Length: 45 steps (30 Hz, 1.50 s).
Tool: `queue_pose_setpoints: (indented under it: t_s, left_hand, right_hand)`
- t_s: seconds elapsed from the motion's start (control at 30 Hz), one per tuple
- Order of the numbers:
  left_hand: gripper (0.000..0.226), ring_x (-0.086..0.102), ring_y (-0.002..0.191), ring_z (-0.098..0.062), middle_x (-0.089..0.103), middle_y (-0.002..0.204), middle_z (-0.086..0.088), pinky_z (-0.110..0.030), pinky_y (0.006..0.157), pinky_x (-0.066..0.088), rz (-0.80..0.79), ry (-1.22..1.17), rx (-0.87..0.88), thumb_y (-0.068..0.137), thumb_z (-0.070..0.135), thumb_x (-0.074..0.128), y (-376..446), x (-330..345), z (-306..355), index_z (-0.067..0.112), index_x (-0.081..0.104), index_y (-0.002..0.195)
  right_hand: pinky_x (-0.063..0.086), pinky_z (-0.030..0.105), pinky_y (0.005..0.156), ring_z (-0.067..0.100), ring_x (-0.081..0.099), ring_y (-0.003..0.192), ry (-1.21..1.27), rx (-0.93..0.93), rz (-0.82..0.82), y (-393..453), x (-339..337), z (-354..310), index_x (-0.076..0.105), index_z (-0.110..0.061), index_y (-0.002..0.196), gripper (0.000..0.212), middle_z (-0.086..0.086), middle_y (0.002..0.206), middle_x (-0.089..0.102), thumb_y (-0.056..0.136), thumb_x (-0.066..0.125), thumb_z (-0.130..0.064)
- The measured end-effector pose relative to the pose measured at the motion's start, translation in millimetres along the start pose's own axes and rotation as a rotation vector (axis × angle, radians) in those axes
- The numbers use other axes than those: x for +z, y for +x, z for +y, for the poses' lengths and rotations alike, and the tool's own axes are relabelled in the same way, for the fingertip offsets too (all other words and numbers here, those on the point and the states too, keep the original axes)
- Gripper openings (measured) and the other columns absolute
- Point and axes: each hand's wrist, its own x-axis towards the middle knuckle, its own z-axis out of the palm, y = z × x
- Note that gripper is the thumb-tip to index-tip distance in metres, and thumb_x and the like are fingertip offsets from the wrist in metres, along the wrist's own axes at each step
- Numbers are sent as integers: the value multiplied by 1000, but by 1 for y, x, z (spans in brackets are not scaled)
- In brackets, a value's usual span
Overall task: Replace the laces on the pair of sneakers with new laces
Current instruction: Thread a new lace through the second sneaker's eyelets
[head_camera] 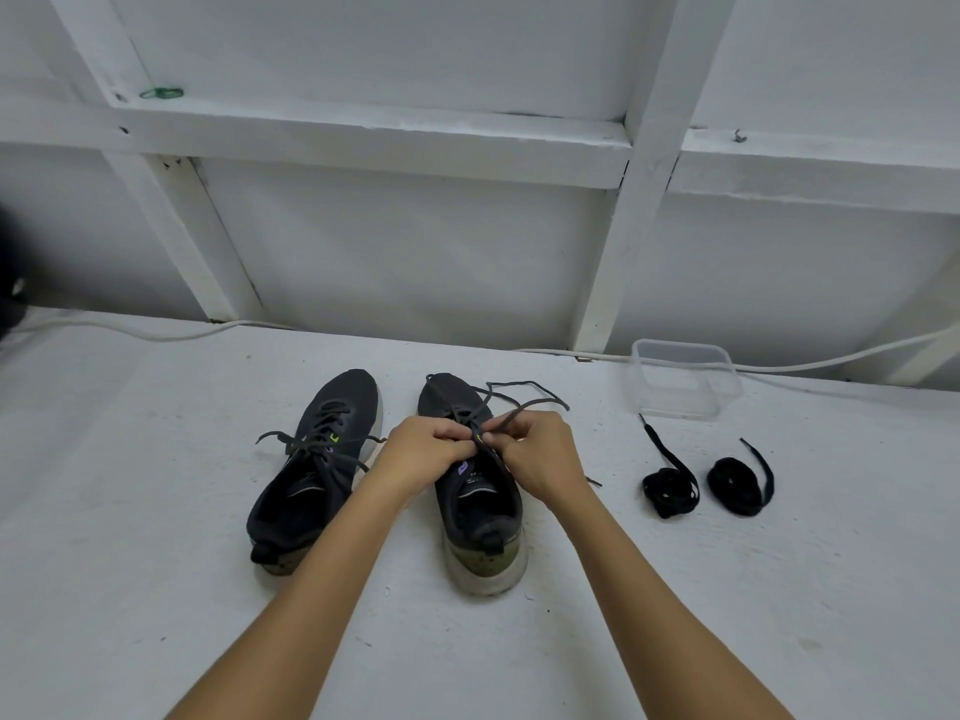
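Observation:
Two dark sneakers stand side by side on the white surface, toes pointing away from me. The left sneaker (317,470) is laced, its grey lace ends hanging loose. Over the tongue of the right sneaker (475,511) my left hand (423,452) and my right hand (540,454) meet, and both pinch its old grey lace (524,400), whose loose ends trail toward the toe and to the right. Two coiled black new laces lie to the right: one bundle (670,491) and a second bundle (737,485).
A clear plastic container (683,379) sits beyond the new laces near the wall. A white cable (156,332) runs along the base of the white framed wall. A dark object (10,283) shows at the far left edge.

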Motion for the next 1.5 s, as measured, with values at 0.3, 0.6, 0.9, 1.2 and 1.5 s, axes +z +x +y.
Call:
queue_pose_setpoints:
  t_s: [0.3, 0.6, 0.9, 1.2, 1.5]
  left_hand:
    - [10, 69, 85, -7, 76, 83, 11, -28, 80, 56, 46, 112, 56, 86, 22, 73, -4, 3, 2, 29, 80, 83]
    - [6, 74, 96, -17, 76, 95, -5, -38, 89, 58, -209, -209, 59, 97, 14, 64, -3, -44, 10, 10, 68, 95]
    - [19, 72, 97, -19, 75, 105, -7, -28, 70, 51, -229, -493, 58, 109, 22, 39, -11, -39, 15, 14, 48, 94]
    - [19, 73, 102, -21, 75, 105, -9, -28, 80, 55, -261, -334, 74, 107, 22, 45, -5, -42, 26, 12, 55, 95]
    - [16, 73, 101, -25, 73, 110, -16, -32, 87, 56, -315, -374, 87, 107, 19, 45, 5, -26, 50, 10, 54, 96]
  right_hand:
    - [57, 35, 91, 12, 71, 92, 83, 97, -216, -8, -11, -6, 81, -24, 88, 23, -6, 90, 77, 94, 67, -42]
    - [31, 25, 52, 10, 37, 50, -110, -30, -115, -32, -13, -11, 49, -13, 59, 48, -4, 53, 43, 102, 53, -35]
    - [46, 16, 58, -1, 64, 73, -133, 62, -177, -49, 7, -36, 71, -30, 89, 29, -15, 75, 68, 80, 75, -58]
    - [59, 33, 78, 14, 68, 86, -282, 119, -180, -45, 10, -35, 70, -20, 105, 39, -3, 93, 71, 83, 71, -52]
    - [59, 38, 77, 20, 66, 87, -387, 132, -72, -40, 12, -25, 61, -19, 112, 38, 1, 101, 67, 85, 62, -46]
